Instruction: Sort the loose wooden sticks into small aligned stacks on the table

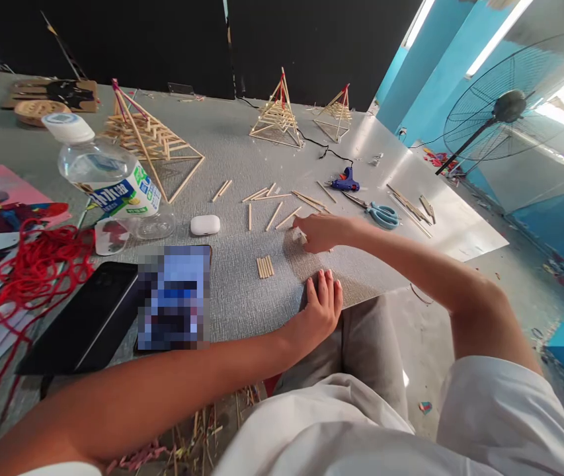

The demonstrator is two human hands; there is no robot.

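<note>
My left hand (322,301) lies at the near table edge, fingers stretched out flat on the grey surface, holding nothing. Above it, my right hand (325,233) reaches over the tabletop with its index finger extended and thumb apart. That fingertip is close to the end of a loose wooden stick (289,217); whether it touches is hard to tell. Left of both hands, several short sticks (264,267) lie side by side in a neat row. More loose sticks (266,194) are scattered beyond the right hand.
Stick pyramids (276,119) stand at the back. A blue glue gun (345,179) and scissors (383,215) lie to the right. Leftward are a white earbud case (205,225), a phone (177,297), a black case (83,317), a plastic bottle (108,172) and red yarn (38,264).
</note>
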